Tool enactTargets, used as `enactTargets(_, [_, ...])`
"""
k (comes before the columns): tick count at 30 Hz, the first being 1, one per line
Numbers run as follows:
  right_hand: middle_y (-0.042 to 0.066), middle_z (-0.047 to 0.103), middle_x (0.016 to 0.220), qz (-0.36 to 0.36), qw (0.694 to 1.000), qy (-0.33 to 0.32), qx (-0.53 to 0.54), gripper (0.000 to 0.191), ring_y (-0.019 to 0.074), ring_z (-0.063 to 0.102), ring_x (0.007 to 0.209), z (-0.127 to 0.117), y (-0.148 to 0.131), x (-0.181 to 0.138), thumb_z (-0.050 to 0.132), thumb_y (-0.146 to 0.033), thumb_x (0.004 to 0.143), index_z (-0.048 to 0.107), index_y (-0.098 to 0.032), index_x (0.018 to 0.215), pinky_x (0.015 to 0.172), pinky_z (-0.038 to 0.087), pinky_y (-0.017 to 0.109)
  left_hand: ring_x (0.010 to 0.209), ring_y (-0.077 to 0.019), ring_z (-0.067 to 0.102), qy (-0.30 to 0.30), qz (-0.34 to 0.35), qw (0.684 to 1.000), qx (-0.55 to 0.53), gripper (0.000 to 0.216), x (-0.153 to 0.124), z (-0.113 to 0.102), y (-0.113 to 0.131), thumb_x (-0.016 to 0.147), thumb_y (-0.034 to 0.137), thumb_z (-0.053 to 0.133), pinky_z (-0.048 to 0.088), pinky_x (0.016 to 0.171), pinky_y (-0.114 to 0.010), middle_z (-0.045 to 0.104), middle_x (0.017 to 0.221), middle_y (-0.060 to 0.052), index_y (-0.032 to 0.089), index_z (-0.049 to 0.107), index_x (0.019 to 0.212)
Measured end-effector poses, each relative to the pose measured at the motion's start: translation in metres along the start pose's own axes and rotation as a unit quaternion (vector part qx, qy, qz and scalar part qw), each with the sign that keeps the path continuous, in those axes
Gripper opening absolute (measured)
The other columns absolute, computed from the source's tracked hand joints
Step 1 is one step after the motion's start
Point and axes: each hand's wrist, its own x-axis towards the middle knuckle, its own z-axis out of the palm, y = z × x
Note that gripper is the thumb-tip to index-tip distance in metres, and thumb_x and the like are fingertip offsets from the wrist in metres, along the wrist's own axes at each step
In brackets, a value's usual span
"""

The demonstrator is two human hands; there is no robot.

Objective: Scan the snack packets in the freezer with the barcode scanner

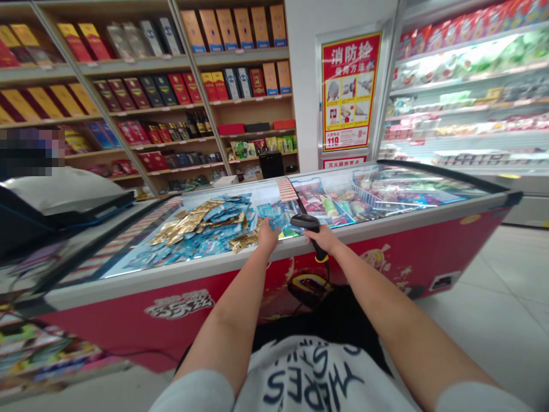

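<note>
A red chest freezer (180, 297) is stood before, its glass lid (240, 197) apparently slid aside. A black barcode scanner (306, 224) is gripped in the right hand (326, 239), fingers clamped around its handle. A blue ice-cream packet (279, 220) is pinched by the left hand (268, 234) above the heap; a misread could be caused by glare or frost.

A shop interior under bright, even light; wooden shelves (141, 109) along the back wall carry rows of red, yellow and dark boxes; a white wall panel bears a red and yellow poster (349, 91); to the right an open refrigerated case (467, 97) glows with lit tiers; a red chest freezer (398, 252) with sliding glass lids spans the middle; pale floor tiles (506, 309) lie beyond it.
</note>
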Motion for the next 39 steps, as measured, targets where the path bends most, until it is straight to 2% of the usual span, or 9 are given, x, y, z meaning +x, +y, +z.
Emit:
enactTargets(8, [0.005,0.066,0.057,0.013,1.0,0.0,-0.004,0.035,0.0189,0.06,0.058,-0.001,-0.007,-0.004,0.064,-0.045,0.076,0.066,-0.018,0.054,0.062,0.044,0.031,0.097,-0.023,0.067,0.012,0.01,1.0,0.001,0.041,-0.003,-0.002,0.002,0.079,0.019,0.067,0.05,0.085,-0.035,0.07,0.106,-0.01,0.018,0.057,0.118])
enactTargets(17, [0.005,0.066,0.057,-0.005,1.0,-0.011,0.001,0.035,0.0197,0.061,0.06,0.002,0.005,0.003,0.063,-0.044,0.078,0.065,-0.019,0.054,0.068,0.047,0.033,0.095,-0.0234,0.067,0.001,0.002,0.999,0.035,0.04,-0.006,-0.006,0.005,0.082,0.024,0.064,0.049,0.081,-0.033,0.071,0.1,-0.01,0.017,0.057,0.12])
enactTargets(27, [0.005,0.067,0.058,-0.002,1.0,-0.006,-0.007,0.034,0.0207,0.062,0.06,0.0,-0.002,-0.001,0.063,-0.042,0.078,0.065,-0.019,0.053,0.068,0.046,0.034,0.097,-0.0229,0.065,0.001,-0.007,1.0,0.02,0.046,-0.008,-0.006,0.006,0.082,0.022,0.063,0.048,0.084,-0.033,0.069,0.108,-0.01,0.018,0.052,0.127])
enactTargets(30, [0.005,0.066,0.058,-0.006,1.0,-0.006,-0.006,0.034,0.0207,0.062,0.06,0.0,-0.003,-0.002,0.063,-0.042,0.078,0.065,-0.019,0.054,0.068,0.046,0.033,0.104,-0.0235,0.063,0.037,0.019,0.999,-0.004,0.056,-0.015,-0.006,0.008,0.082,0.015,0.059,0.048,0.089,-0.035,0.064,0.121,-0.012,0.019,0.045,0.136])
enactTargets(33, [0.004,0.066,0.057,-0.005,1.0,-0.006,-0.007,0.034,0.0203,0.062,0.06,0.0,-0.002,-0.001,0.063,-0.043,0.078,0.065,-0.019,0.053,0.068,0.046,0.033,0.118,-0.0236,0.056,0.064,0.09,0.994,0.004,0.056,-0.023,-0.008,0.006,0.081,0.008,0.052,0.045,0.099,-0.036,0.056,0.132,-0.013,0.019,0.046,0.136])
enactTargets(36, [0.004,0.066,0.057,-0.003,1.0,-0.006,-0.004,0.034,0.02,0.062,0.06,0.001,-0.001,0.0,0.062,-0.042,0.078,0.065,-0.019,0.053,0.067,0.046,0.033,0.121,-0.0228,0.053,0.079,0.155,0.984,0.031,0.053,-0.031,-0.015,-0.005,0.08,0.005,0.047,0.042,0.104,-0.036,0.053,0.13,-0.013,0.019,0.052,0.131])
enactTargets(39, [0.005,0.067,0.058,0.002,1.0,-0.006,-0.006,0.034,0.0199,0.062,0.06,0.002,-0.002,-0.001,0.063,-0.042,0.078,0.065,-0.019,0.052,0.066,0.046,0.032,0.121,-0.0233,0.052,0.115,0.16,0.978,0.061,0.056,-0.035,-0.028,-0.022,0.078,0.004,0.046,0.041,0.106,-0.036,0.051,0.128,-0.014,0.017,0.051,0.132])
